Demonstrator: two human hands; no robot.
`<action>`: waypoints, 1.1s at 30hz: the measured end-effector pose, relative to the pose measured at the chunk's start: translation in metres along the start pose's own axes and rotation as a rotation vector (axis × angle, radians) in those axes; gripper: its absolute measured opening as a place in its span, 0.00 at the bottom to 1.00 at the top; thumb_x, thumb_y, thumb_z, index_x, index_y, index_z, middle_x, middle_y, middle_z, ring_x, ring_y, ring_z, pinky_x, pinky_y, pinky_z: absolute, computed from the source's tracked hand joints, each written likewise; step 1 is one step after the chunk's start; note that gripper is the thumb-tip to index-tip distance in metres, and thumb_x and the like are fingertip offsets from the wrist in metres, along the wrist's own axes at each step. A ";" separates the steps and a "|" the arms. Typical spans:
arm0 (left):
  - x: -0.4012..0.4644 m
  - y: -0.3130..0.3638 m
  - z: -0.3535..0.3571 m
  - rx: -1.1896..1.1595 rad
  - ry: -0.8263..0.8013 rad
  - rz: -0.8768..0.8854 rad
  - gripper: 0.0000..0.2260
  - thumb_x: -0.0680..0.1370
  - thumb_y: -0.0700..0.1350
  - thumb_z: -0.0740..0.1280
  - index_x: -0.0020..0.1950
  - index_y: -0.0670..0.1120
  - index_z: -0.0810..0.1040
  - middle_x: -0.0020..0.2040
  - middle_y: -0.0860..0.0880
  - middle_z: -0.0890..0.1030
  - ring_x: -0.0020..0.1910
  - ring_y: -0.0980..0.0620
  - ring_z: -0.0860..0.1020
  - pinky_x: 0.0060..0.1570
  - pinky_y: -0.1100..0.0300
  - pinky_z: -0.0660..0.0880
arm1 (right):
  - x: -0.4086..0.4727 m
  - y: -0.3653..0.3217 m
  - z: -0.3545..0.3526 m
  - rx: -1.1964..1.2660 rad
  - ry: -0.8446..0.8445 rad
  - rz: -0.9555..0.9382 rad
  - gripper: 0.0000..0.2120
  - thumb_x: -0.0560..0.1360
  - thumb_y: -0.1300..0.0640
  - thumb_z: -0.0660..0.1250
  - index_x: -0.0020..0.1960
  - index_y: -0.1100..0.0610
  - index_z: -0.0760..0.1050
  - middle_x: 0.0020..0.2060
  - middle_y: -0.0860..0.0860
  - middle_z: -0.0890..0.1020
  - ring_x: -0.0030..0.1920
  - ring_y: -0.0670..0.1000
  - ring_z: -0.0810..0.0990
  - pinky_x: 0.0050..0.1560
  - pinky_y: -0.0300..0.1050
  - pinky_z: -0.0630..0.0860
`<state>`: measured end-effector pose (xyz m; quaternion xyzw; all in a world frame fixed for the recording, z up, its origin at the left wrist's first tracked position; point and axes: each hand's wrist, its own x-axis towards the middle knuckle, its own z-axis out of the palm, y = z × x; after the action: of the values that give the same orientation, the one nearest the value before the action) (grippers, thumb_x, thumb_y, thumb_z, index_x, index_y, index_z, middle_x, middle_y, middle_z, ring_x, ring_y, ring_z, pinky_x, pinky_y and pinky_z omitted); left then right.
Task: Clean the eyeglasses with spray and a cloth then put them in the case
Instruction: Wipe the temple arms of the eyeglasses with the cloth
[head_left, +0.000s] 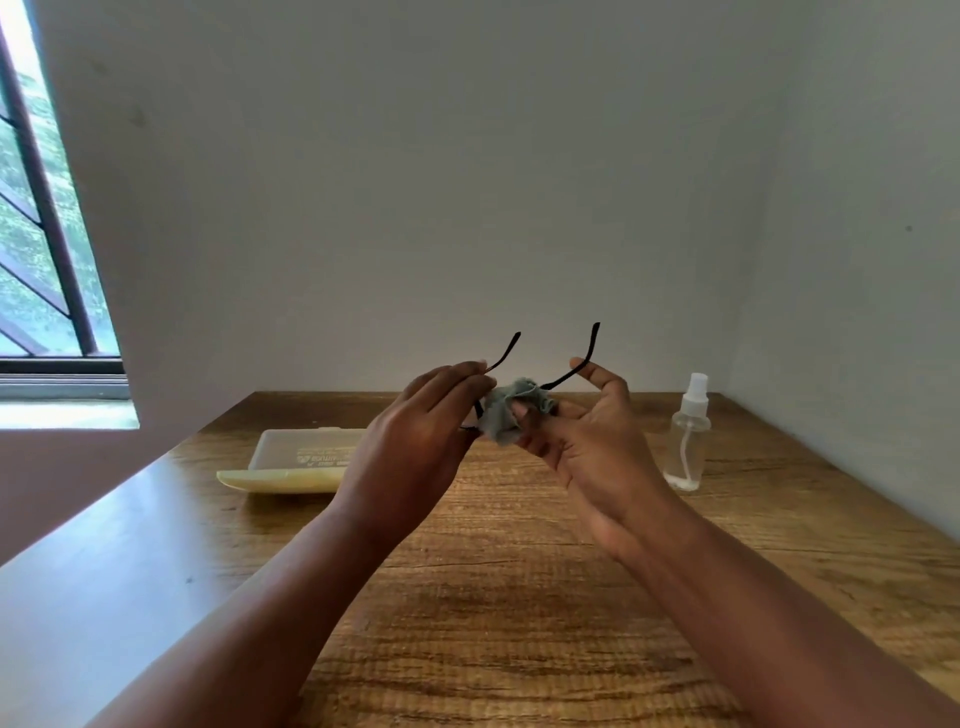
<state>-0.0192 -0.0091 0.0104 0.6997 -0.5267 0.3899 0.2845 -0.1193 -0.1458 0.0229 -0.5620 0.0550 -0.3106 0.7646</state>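
Observation:
Black-framed eyeglasses (569, 370) are held up above the wooden table (519, 597), their two arms unfolded and pointing away from me. My left hand (415, 431) grips the frame at its left side. My right hand (587, 441) pinches a crumpled grey cloth (506, 410) against the front of the glasses; the lenses are hidden by the cloth and fingers. A clear spray bottle (687, 436) with a white nozzle stands upright to the right. An open cream-coloured case (291, 462) lies on the table to the left, partly hidden by my left hand.
The table sits in a corner, with white walls behind and to the right. A window with dark bars (41, 234) is at the far left. The table's left edge (104, 519) runs diagonally toward me.

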 end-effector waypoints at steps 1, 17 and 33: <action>0.000 0.000 0.000 -0.014 0.000 -0.004 0.16 0.75 0.41 0.70 0.63 0.41 0.78 0.64 0.45 0.79 0.62 0.47 0.78 0.56 0.54 0.78 | 0.003 -0.003 -0.003 0.006 0.032 0.000 0.33 0.68 0.68 0.74 0.66 0.48 0.64 0.53 0.60 0.83 0.53 0.55 0.83 0.45 0.45 0.80; 0.001 -0.002 -0.002 -0.133 -0.056 0.049 0.17 0.77 0.41 0.70 0.66 0.45 0.77 0.67 0.51 0.76 0.67 0.55 0.74 0.63 0.61 0.73 | 0.014 -0.044 -0.037 0.092 0.280 -0.115 0.28 0.74 0.75 0.66 0.67 0.55 0.63 0.44 0.51 0.74 0.30 0.43 0.83 0.29 0.34 0.76; -0.002 -0.014 -0.014 -0.233 0.100 -0.032 0.20 0.74 0.39 0.74 0.65 0.43 0.77 0.64 0.49 0.79 0.63 0.55 0.78 0.60 0.56 0.77 | 0.025 -0.042 -0.058 -0.298 0.493 -0.438 0.16 0.73 0.66 0.73 0.54 0.54 0.72 0.46 0.52 0.83 0.46 0.46 0.84 0.43 0.34 0.77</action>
<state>-0.0095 0.0073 0.0163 0.6500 -0.5424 0.3559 0.3958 -0.1417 -0.2144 0.0456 -0.5739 0.1605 -0.5818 0.5535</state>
